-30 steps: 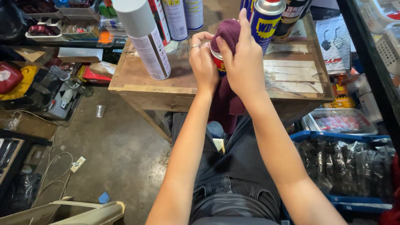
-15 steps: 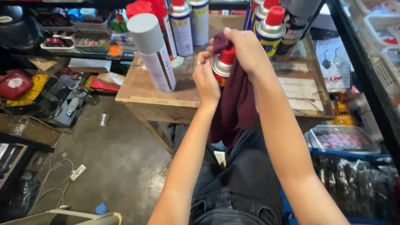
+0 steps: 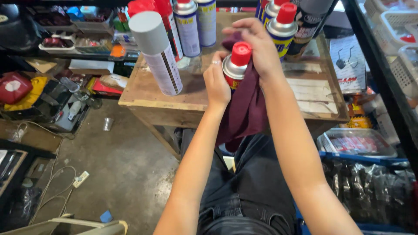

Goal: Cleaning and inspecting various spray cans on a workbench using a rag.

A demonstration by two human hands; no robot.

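Cluttered workshop table [image 3: 165, 98] holds several spray cans standing while, just above its front edge, the left hand [image 3: 216, 82] grips 1 red-capped can [image 3: 235, 65] and the right hand [image 3: 261, 48], fingers loosely curled, presses a maroon cloth [image 3: 246, 109] against it, so wiping looks underway, not finished.

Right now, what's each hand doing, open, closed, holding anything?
Left hand: closed around the red-capped spray can.
Right hand: gripping the maroon cloth against that can.

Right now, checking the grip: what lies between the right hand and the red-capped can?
In the head view, a maroon cloth lies between right hand and can.
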